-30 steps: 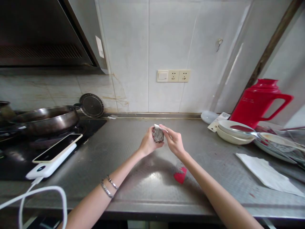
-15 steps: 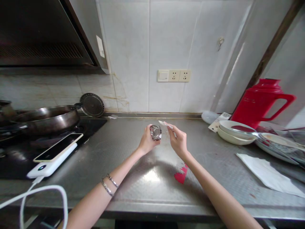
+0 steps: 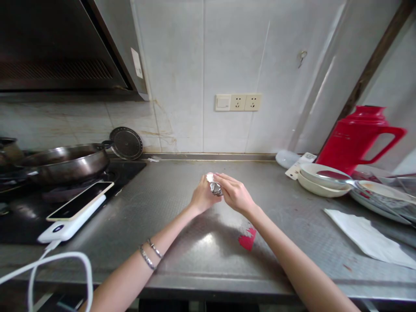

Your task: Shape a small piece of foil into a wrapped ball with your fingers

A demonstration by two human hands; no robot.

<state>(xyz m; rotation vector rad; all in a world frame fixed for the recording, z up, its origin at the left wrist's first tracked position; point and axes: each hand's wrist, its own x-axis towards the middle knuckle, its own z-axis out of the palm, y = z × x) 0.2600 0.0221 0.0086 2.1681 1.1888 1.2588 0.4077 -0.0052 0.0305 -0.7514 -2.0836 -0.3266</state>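
Note:
Over the middle of the steel counter (image 3: 169,182), my left hand (image 3: 202,196) is wrapped round a small, shiny object (image 3: 216,189) that looks like a glass. Most of it is hidden by my hands. My right hand (image 3: 236,194) presses its fingers together over the right side and top of the glass. A scrap of white tissue (image 3: 209,177) shows at the glass's upper edge by my right fingertips. How the fingers grip it is partly hidden. Below the hands, a torn red patch (image 3: 247,239) lies flat on the counter.
On the left, a pan (image 3: 65,162) sits on the stove near a phone (image 3: 81,201) and a white power bank (image 3: 71,223) with a cable. At the right are a red thermos (image 3: 354,141), stacked bowls (image 3: 321,188), plates (image 3: 383,197) and a white napkin (image 3: 367,236).
My right hand has moved left, bringing the white tissue onto the glass; before, the two were apart. The glass is now tilted differently and slightly lower.

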